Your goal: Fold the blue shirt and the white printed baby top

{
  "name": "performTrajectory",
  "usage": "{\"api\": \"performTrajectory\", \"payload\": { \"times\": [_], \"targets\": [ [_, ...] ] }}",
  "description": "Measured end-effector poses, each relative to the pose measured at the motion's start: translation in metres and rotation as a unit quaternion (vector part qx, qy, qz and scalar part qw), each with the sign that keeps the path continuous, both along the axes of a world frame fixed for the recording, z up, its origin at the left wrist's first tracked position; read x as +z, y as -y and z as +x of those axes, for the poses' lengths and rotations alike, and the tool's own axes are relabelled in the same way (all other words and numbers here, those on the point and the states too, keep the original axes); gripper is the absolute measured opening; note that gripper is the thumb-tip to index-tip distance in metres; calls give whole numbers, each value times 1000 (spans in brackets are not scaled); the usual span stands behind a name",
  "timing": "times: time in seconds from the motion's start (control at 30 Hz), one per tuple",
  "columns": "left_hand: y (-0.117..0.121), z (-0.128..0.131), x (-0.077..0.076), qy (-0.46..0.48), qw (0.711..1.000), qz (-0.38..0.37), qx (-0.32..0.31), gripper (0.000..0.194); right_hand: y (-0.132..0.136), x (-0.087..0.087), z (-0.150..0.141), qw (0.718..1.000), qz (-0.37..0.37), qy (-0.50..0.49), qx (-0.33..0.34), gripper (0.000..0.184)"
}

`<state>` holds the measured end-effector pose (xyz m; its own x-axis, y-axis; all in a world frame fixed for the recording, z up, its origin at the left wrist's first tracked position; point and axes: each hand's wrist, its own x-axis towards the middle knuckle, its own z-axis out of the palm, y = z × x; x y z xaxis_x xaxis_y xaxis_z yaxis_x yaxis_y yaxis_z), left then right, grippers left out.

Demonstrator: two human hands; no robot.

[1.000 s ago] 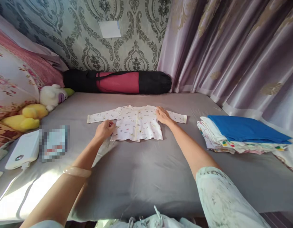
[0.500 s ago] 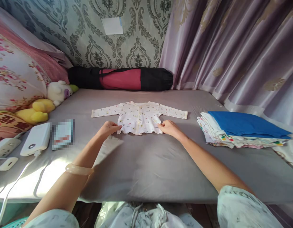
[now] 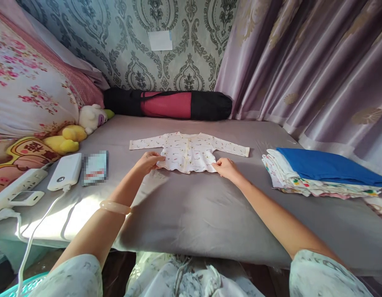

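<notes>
A small white baby shirt point(image 3: 191, 153) with a tiny print and a buttoned front lies spread on the grey sheet point(image 3: 191, 214), both sleeves stretched out sideways. My left hand point(image 3: 150, 161) pinches its lower left hem corner. At the opposite hem corner, my right hand point(image 3: 228, 170) grips the cloth between thumb and fingers. The hem between my hands is slightly wavy. My fingertips partly cover the two corners.
Folded clothes point(image 3: 323, 171), a blue piece on top, are stacked at the right. On the left are a white power bank point(image 3: 65, 171) with a cable, a power strip point(image 3: 20, 189), a blurred packet point(image 3: 95, 167) and plush toys point(image 3: 93, 117). A black-and-red rolled bag point(image 3: 167, 104) lies along the wall.
The view has turned a little, so most things appear further right. Both hands keep hold of the hem corners, and the shirt stays laid out flat.
</notes>
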<state>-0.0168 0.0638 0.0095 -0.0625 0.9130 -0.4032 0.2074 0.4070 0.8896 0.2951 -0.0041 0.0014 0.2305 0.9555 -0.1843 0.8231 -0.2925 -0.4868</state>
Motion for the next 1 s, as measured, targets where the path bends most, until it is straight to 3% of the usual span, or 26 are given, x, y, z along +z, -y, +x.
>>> {"api": "performTrajectory", "payload": {
  "times": [0.2, 0.3, 0.4, 0.47, 0.57, 0.63, 0.77, 0.87, 0.93, 1.0],
  "targets": [
    [-3, -12, -8, 117, 993, -13, 6, 36, -3, -6, 3, 998, 3, -55, -14, 17],
    [-4, -18, -12, 65, 998, 13, -6, 39, -3, -8, 4, 999, 11, -32, -12, 17],
    [-3, -23, -14, -59, 995, 71, -49, 37, 0, -2, 0, 1000, 14, 26, 1, 18],
    [-2, -26, -13, -177, 972, 124, -97, 31, 4, 4, -4, 997, 11, 71, 17, 20],
    [1, -27, -9, -342, 904, 189, -171, 25, 7, 15, -6, 993, -9, 110, 47, 21],
    [3, -23, -6, -413, 862, 230, -184, 25, 3, 20, -2, 991, -21, 117, 63, 23],
    [11, 10, 0, -415, 805, 357, -230, 22, -18, 22, 16, 986, 55, 144, 62, 23],
    [24, 60, 0, -345, 768, 421, -337, 19, -39, 17, 26, 967, 137, 190, 96, 28],
    [33, 97, -3, -308, 732, 451, -406, 20, -50, 12, 29, 955, 152, 215, 134, 35],
    [41, 129, -7, -306, 705, 467, -436, 21, -58, 10, 28, 945, 148, 237, 168, 39]
  ]
}}
